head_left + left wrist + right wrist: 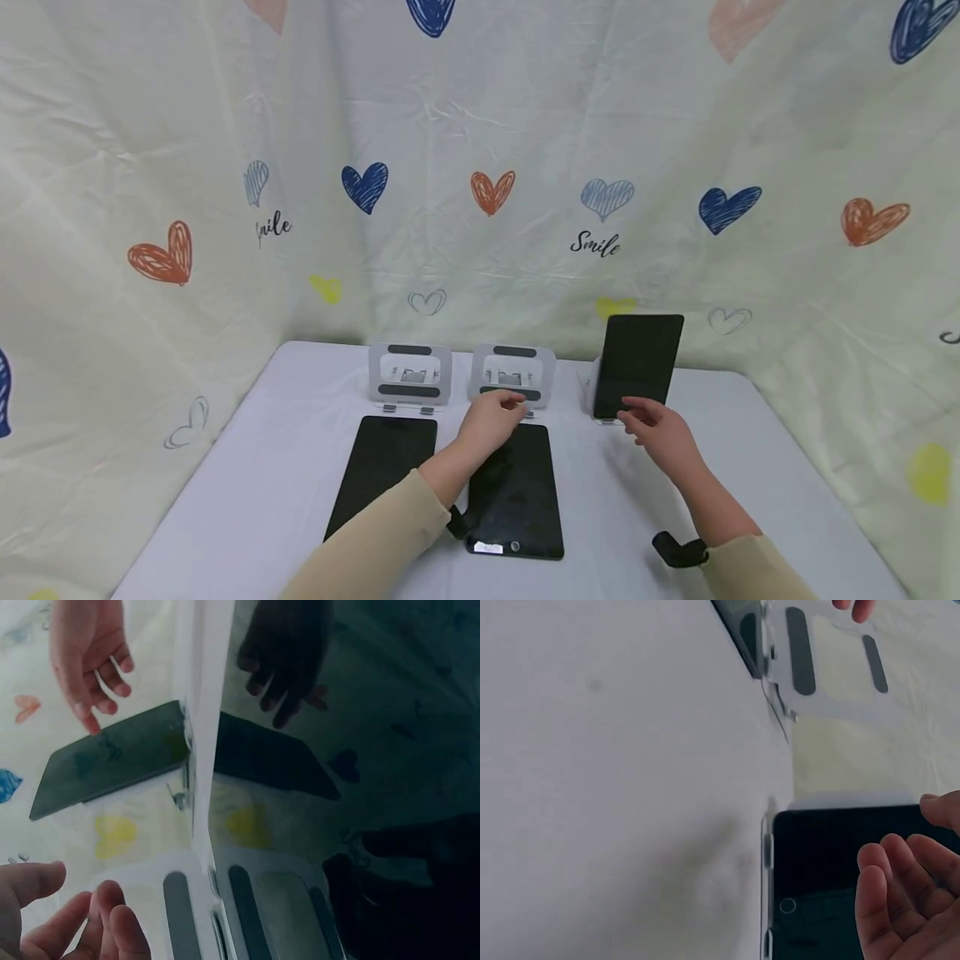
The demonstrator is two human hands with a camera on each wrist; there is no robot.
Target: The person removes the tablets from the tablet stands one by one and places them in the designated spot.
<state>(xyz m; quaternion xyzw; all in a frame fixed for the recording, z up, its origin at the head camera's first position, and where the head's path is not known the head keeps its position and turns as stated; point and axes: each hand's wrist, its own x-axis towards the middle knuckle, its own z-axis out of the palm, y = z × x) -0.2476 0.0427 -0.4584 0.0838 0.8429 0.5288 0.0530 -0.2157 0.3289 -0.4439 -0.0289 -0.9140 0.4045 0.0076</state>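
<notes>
On the right stand, a black tablet (640, 362) is propped up, tilted back. My right hand (662, 437) hovers in front of its lower edge, fingers loosely bent and holding nothing; the right wrist view shows the fingers (904, 881) apart over the dark screen. A second tablet (517, 500) lies flat in the middle of the table. Over its far end is my left hand (491, 421), in front of the middle white stand (549, 379). Its fingers (97, 919) are relaxed, with nothing between them.
Another tablet (390, 458) lies flat on the left, partly behind my left sleeve (375, 546). A white stand (373, 375) with grey pads stands upright behind it. The table (247, 492) has a white cover, and a heart-patterned cloth (480, 267) hangs at its back edge.
</notes>
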